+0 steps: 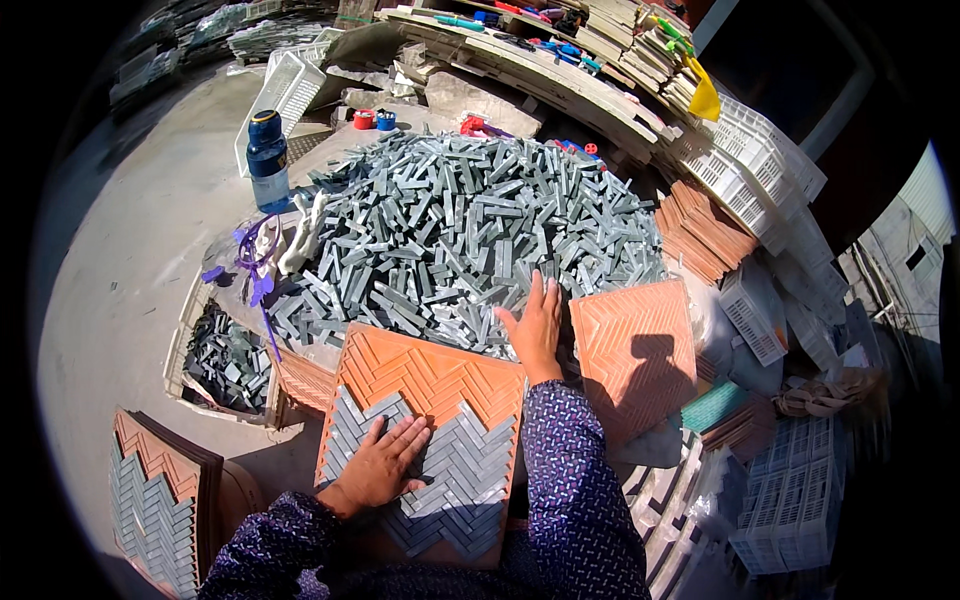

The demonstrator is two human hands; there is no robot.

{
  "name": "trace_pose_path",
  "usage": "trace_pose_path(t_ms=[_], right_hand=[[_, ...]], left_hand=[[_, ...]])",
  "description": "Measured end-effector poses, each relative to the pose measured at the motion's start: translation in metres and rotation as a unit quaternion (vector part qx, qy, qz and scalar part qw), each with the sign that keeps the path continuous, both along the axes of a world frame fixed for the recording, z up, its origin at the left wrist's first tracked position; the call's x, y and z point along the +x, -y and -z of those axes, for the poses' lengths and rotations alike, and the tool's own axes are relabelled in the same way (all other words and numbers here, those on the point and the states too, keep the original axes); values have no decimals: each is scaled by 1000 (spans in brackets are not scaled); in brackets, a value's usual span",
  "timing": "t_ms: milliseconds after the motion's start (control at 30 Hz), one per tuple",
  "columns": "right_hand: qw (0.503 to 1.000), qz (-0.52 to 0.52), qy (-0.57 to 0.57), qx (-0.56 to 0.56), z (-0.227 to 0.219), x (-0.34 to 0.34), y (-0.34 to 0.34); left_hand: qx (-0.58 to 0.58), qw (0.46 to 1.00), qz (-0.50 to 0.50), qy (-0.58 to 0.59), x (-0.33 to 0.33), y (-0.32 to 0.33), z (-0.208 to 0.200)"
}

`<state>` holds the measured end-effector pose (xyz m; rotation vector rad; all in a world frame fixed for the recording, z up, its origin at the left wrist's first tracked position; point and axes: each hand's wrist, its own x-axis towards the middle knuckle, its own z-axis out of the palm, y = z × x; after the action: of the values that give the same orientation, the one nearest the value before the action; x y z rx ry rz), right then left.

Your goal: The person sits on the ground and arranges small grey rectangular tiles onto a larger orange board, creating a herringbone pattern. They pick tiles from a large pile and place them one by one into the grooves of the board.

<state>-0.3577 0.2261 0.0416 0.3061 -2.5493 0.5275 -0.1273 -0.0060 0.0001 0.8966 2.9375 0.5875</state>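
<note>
Grey strips (465, 475) cover much of your tray (430, 375), its far end left bare, your left hand (385, 467) flat on them, right hand (537, 330) at the loose pile (470, 220) beyond, both grips open.

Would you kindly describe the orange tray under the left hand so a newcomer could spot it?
Start from the big heap of grey rectangular strips. Nearer the person lies the grooved orange tray, partly filled with grey strips. Unlike the part-filled tray stack at lower left and the unfilled orange tray at right, it has the left hand on it.
</note>
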Motion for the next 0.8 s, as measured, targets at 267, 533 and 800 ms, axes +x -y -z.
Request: trace_pose_path(t_ms=[267, 533, 800], right_hand=[[988, 55, 99, 103, -9, -41, 29], [996, 28, -8, 83, 6, -39, 37], [989, -89, -115, -34, 11, -48, 15]], left_hand=[[32, 999, 7, 37, 3, 4, 5], [40, 998, 1, 55, 7, 4, 1], [36, 999, 6, 31, 2, 3, 4]])
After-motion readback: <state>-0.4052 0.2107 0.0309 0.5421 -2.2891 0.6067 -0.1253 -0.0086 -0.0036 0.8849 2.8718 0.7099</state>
